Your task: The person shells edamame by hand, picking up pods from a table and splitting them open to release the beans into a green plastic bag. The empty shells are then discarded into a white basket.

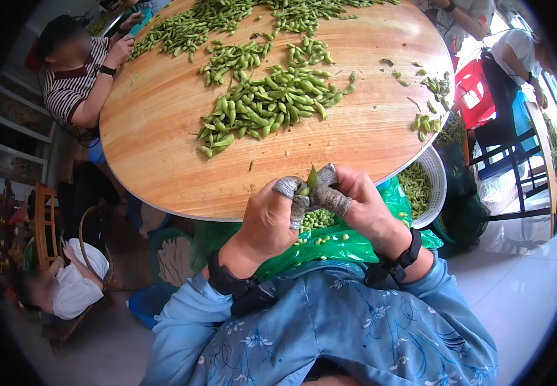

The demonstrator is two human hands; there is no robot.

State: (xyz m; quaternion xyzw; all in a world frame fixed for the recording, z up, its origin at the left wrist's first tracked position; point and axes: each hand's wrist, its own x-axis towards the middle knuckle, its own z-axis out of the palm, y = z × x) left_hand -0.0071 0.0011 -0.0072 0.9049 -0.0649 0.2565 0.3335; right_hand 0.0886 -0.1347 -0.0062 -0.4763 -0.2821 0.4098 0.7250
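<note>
Near the table's front edge, my left hand (270, 213) and my right hand (351, 197) meet fingertip to fingertip. Grey wrappings cover the thumb and finger of each. Between them a green edamame pod (311, 182) is pinched, its tip pointing up; the fingers hide most of it. Below my hands, shelled beans (319, 220) lie in a green plastic bag (342, 249) spread over my lap. Ahead on the wooden table (169, 154) sits a pile of edamame pods (259, 109).
More pods (195, 26) cover the far side of the table. A white basket (439, 186) of pods stands at the right, below the rim. A person in a striped shirt (76, 80) sits at the left edge. A green tub (156, 248) holding cloth stands on the floor.
</note>
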